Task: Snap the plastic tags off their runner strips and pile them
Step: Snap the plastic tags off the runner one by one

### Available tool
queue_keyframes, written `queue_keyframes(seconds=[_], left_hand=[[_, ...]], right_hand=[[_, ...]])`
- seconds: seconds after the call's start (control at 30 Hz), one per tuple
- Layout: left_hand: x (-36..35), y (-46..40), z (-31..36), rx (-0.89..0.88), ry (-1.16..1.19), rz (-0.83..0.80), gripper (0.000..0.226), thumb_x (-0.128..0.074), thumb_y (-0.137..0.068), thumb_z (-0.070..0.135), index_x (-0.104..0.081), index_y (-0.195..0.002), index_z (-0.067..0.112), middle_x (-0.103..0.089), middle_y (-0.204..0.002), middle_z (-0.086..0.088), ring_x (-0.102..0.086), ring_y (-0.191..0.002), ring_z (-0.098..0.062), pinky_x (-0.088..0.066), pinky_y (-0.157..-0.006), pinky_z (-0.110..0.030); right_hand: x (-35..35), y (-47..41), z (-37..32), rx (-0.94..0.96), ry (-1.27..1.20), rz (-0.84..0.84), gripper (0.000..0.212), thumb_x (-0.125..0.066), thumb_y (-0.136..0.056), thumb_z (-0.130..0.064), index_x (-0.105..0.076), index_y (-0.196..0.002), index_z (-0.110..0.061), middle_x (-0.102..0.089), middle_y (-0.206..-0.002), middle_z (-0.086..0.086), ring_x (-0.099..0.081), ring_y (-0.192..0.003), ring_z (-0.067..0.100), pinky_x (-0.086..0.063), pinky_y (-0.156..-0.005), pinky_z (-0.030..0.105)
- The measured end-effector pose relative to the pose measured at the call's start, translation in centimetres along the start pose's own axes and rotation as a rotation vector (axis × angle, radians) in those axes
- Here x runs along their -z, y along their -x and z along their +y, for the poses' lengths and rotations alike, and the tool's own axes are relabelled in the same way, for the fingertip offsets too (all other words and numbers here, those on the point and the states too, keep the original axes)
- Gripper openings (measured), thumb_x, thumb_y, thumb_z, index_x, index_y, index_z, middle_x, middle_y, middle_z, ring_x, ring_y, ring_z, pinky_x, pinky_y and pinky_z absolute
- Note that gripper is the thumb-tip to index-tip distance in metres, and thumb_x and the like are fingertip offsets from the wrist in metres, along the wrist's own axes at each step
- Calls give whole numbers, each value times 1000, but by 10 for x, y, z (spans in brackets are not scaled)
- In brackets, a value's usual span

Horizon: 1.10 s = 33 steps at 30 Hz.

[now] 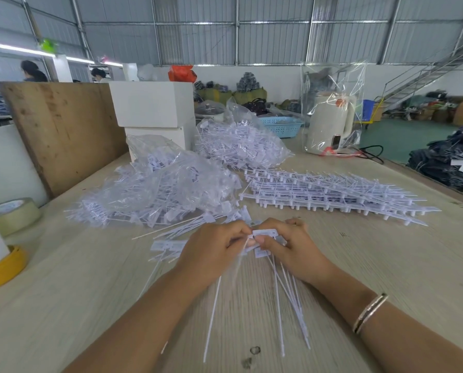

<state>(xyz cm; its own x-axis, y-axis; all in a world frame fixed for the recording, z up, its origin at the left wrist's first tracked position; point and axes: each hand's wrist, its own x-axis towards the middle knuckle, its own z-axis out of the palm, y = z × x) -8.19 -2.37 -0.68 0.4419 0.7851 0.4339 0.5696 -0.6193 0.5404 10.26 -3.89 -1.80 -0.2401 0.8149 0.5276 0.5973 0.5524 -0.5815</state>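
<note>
Head view: a white plastic tag (265,234) sits pinched between both grips near the middle of the desk (386,265), left hand (214,249) and right hand (292,246) clamped on it, thumbs meeting. Its thin tails trail back toward the near edge. Unsnapped runner strips (330,195) lie beyond, toward the right edge, loose tags (168,246) just left
</note>
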Motion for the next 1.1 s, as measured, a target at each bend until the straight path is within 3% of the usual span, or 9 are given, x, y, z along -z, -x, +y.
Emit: queue_keyframes(seconds=[0.07,0.2,0.33,0.5,0.6,0.73,0.87,0.97,1.1], left_hand=[[0,1,2,10,103,-25,10,-63,-88,33,-68,-89,24,-69,-75,4,-63,-70,-12,-49,-68,-37],[1,-1,2,20,37,29,12,-65,-87,33,-68,-96,26,-71,-83,9,-64,-74,-10,-51,-71,-37],[-2,-1,6,-14,95,61,9,-62,-90,30,-65,-96,24,-69,-79,5,-64,-72,-17,-50,-69,-42],[-5,1,8,-32,190,77,3,-60,-91,30,-61,-93,29,-65,-69,15,-58,-61,-2,-46,-59,-24],[-4,0,5,58,295,103,6,-60,-91,28,-55,-91,31,-71,-80,7,-68,-76,-11,-54,-72,-40],[-4,1,4,-10,119,92,12,-64,-87,32,-52,-89,34,-65,-81,9,-63,-77,-14,-52,-71,-45],[-6,3,7,-26,24,102,12,-64,-86,26,-59,-96,26,-65,-89,8,-60,-84,-11,-50,-73,-41],[-5,3,8,-26,-58,130,19,-64,-86,24,-57,-104,25,-63,-96,7,-58,-90,-11,-49,-74,-36],[-4,3,9,-31,-169,165,17,-64,-85,22,-53,-98,22,-59,-95,4,-53,-90,-14,-46,-71,-31]], right_hand=[[0,1,1,32,83,13,11,-53,-93,-28,-63,-90,-30,-62,-77,-17,-57,-81,1,-17,-96,29],[0,0,-3,6,13,53,21,-59,-92,-22,-58,-83,-40,-61,-73,-16,-59,-77,3,-20,-92,25],[1,-3,-8,-63,-380,84,15,-61,-89,-7,-67,-81,-18,-66,-72,2,-62,-67,16,-47,-69,25],[2,-3,-8,-97,-602,83,11,-59,-86,-9,-66,-78,-11,-62,-63,1,-54,-57,13,-47,-59,22],[8,-3,-4,-166,-706,219,18,-59,-83,-23,-65,-70,-12,-60,-62,3,-52,-57,14,-47,-63,21],[11,-3,6,-198,-315,160,13,-65,-86,-14,-67,-75,-21,-61,-71,-11,-56,-67,-1,-42,-66,15],[2,-7,14,-270,203,20,12,-70,-83,-27,-72,-93,-20,-54,-108,-3,-46,-109,17,-32,-97,35],[1,-5,13,-347,269,-26,23,-69,-82,-37,-67,-105,-33,-45,-120,-9,-32,-121,15,-22,-99,31],[0,-4,12,-326,320,-97,28,-66,-84,-39,-60,-110,-46,-39,-111,-17,-31,-120,12,-22,-94,29]])
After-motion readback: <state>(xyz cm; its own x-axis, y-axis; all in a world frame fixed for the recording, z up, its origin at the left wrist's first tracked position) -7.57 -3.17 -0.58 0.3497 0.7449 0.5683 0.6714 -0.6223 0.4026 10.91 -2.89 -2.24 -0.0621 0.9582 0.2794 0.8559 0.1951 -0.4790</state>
